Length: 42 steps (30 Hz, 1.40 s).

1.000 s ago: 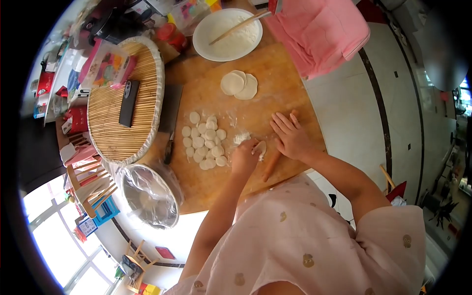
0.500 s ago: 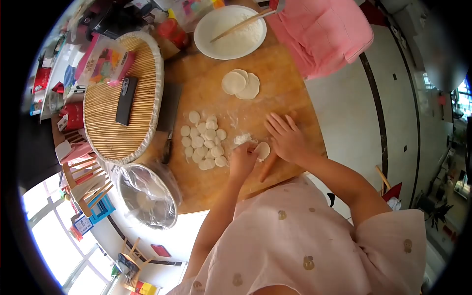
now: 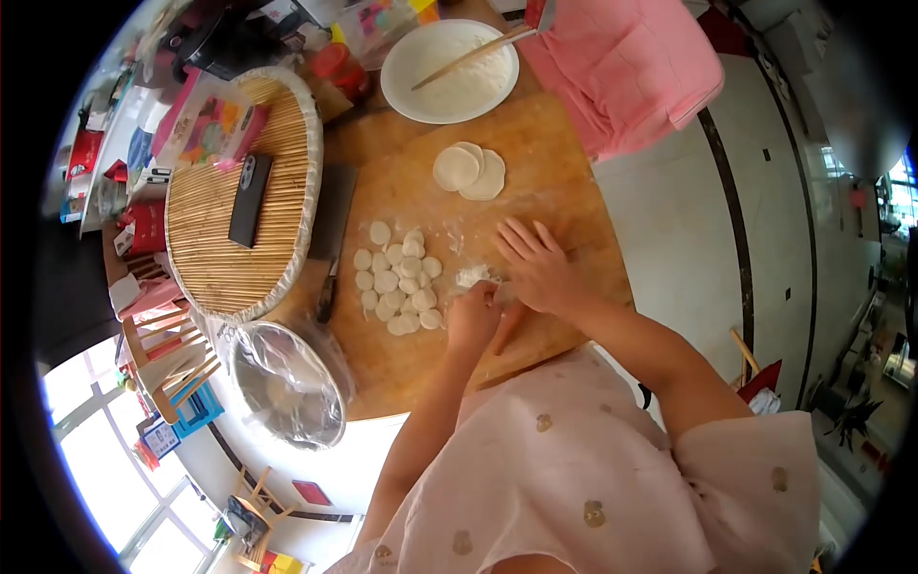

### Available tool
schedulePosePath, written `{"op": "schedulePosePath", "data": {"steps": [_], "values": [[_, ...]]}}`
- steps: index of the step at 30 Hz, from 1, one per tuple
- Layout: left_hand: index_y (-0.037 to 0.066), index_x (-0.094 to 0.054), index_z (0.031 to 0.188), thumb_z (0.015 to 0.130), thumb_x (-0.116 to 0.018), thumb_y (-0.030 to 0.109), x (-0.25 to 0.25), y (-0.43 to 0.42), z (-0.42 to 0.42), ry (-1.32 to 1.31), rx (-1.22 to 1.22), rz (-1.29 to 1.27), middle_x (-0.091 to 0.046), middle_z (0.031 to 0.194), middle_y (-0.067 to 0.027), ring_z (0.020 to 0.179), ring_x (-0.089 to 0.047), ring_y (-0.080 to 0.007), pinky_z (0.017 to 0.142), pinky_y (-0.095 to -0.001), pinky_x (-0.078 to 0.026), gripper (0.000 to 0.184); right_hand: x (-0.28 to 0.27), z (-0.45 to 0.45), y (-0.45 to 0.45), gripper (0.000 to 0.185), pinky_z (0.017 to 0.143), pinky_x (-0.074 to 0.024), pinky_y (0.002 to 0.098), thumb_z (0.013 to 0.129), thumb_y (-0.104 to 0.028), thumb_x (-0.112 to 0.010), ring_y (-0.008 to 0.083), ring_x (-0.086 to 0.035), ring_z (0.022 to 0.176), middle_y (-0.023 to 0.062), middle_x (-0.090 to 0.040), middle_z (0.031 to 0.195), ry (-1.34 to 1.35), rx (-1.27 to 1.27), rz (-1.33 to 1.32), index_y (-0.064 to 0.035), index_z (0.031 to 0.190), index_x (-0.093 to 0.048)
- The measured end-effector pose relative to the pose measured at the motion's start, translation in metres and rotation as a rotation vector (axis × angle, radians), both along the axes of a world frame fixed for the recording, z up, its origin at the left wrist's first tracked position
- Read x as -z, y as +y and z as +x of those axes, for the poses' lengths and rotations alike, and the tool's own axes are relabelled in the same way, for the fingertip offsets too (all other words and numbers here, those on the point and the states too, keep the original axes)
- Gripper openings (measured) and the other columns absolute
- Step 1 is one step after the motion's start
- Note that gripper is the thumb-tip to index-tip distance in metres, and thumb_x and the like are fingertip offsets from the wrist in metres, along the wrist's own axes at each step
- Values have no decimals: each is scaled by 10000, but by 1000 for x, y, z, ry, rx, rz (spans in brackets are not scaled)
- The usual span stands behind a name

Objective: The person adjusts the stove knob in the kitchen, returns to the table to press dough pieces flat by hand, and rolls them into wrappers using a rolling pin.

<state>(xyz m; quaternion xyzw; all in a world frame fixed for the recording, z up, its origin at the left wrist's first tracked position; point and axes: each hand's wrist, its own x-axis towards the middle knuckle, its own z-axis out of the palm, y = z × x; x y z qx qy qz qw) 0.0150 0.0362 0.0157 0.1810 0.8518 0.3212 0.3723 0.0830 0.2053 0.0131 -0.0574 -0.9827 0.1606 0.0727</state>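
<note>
A wooden worktop [image 3: 574, 182], dusted with flour in places, fills the middle of the scene. To its far right is a pink padded seat [image 3: 622, 72]; along its left side lies a big round woven tray [image 3: 206, 253] with a pale wrapped rim. On the near left stands a round vessel [image 3: 337, 383] with clear plastic over it, and at the far edge a white bowl [image 3: 402, 81] holds flour, a long wooden utensil [image 3: 464, 65] leaning across it.

Between tray and dough lies a cleaver [image 3: 332, 215], its dark handle toward the near side. A clear plastic box [image 3: 215, 124] and a dark phone [image 3: 250, 201] rest on the tray.

The right hand [image 3: 535, 268] is flat, fingers stretched out toward the far left, its palm over a rolling pin [image 3: 510, 327] whose near end slants out below. Just left of it, the left hand [image 3: 470, 311] has its fingers bent and pinched on the edge of a dough round [image 3: 504, 292], partly hidden beside the pin. Farther off lie overlapping thin wrappers [image 3: 457, 167]. Left of the hands sits a cluster of small dough pieces [image 3: 386, 281], and just beyond the left hand, a little loose flour [image 3: 471, 276].
</note>
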Motion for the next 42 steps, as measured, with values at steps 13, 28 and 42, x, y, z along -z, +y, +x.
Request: {"op": "schedulePosePath", "data": {"steps": [13, 28, 42], "values": [[6, -735, 964, 901, -690, 201, -8, 6, 8, 130, 15, -35, -730, 879, -200, 829, -713, -344, 741, -446, -555, 209, 3, -12, -5, 506, 1214, -254, 492, 958, -250, -562, 242, -344, 1490, 112, -457, 1560, -17, -14, -35, -47, 1422, -549], [-23, -750, 995, 909, -680, 297, -34, 12, 0, 57, 39, -142, -737, 881, -222, 857, -729, -352, 769, -405, -575, 339, 5, -29, -16, 485, 1198, -277, 501, 953, -198, -537, 248, -352, 1485, 110, -470, 1550, 39, 60, -2, -40, 1411, -563], [7, -724, 1082, 862, -737, 202, -25, 14, -2, 137, 158, -215, -751, 916, -177, 849, -734, -310, 767, -417, -569, 295, 10, -33, -22, 486, 1199, -281, 490, 957, -221, -551, 242, -373, 1475, 111, -495, 1524, 68, 54, -42, -26, 1402, -553]]}}
